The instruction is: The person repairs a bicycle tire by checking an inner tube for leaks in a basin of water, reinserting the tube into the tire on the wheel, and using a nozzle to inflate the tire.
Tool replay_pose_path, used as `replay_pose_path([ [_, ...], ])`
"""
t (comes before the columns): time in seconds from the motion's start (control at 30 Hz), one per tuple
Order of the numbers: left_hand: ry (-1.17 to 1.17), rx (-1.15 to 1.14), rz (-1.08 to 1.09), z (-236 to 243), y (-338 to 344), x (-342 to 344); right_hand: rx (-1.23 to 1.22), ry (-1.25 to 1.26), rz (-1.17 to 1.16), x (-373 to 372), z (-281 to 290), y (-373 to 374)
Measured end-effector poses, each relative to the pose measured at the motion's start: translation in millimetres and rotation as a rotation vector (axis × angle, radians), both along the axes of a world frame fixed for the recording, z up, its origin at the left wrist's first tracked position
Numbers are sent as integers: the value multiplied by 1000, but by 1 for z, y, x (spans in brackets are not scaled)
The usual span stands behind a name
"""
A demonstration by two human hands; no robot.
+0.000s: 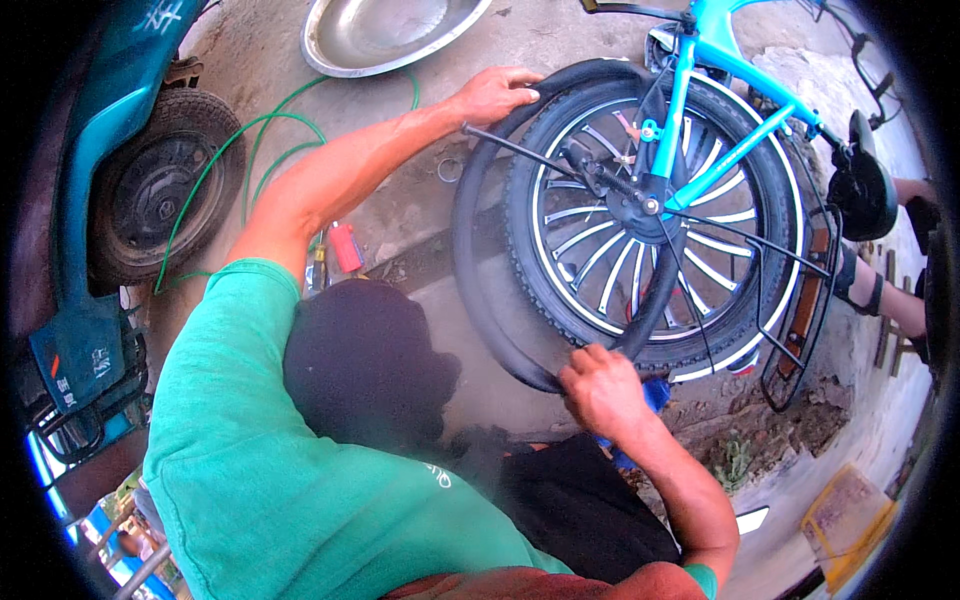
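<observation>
My left hand (495,98) is closed on a black inner tube (470,240) at its upper curve. My right hand (600,385) grips the same tube at its lower bend, fingers curled round it. The tube hangs in a loose loop beside the bicycle's wheel (530,250), which has a black tyre and white-and-black spokes. Part of the tube runs behind the light blue frame (685,75) and down across the spokes. A black rear rack (780,350) sticks out to the lower right of the hub.
A steel basin (400,50) lies above, with a green hose (270,115) near it. A teal vehicle's wheel (155,195) is at left. A small red object (345,247) lies by my left arm. A person's leg (900,305) shows at right, near a yellow-edged board (840,530).
</observation>
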State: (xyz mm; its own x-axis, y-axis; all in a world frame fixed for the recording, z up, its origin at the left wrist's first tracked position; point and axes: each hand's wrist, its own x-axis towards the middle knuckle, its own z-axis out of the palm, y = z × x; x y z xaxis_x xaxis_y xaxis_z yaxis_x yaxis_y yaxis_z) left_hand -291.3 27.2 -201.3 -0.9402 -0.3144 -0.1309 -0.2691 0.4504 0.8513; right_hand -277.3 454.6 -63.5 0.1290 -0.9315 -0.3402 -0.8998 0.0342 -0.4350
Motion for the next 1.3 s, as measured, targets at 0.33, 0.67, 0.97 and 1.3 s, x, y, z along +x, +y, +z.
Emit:
replay_pose_path([
  [0.33, -67, 75, -361, -14, -10, 16, -204, -80, -563, -57, 34, -19],
  [0.67, -75, 191, -249, -17, -16, 30, -154, 147, -1096, -134, -1, -15],
  [0.97, -126, 3, -119, 6, -17, 6, 8, 404, -930, -121, 14, -1],
  [1.3, 207, -170, -326, 10, 24, -105, 128, 429, -1105, -106, 39, 63],
])
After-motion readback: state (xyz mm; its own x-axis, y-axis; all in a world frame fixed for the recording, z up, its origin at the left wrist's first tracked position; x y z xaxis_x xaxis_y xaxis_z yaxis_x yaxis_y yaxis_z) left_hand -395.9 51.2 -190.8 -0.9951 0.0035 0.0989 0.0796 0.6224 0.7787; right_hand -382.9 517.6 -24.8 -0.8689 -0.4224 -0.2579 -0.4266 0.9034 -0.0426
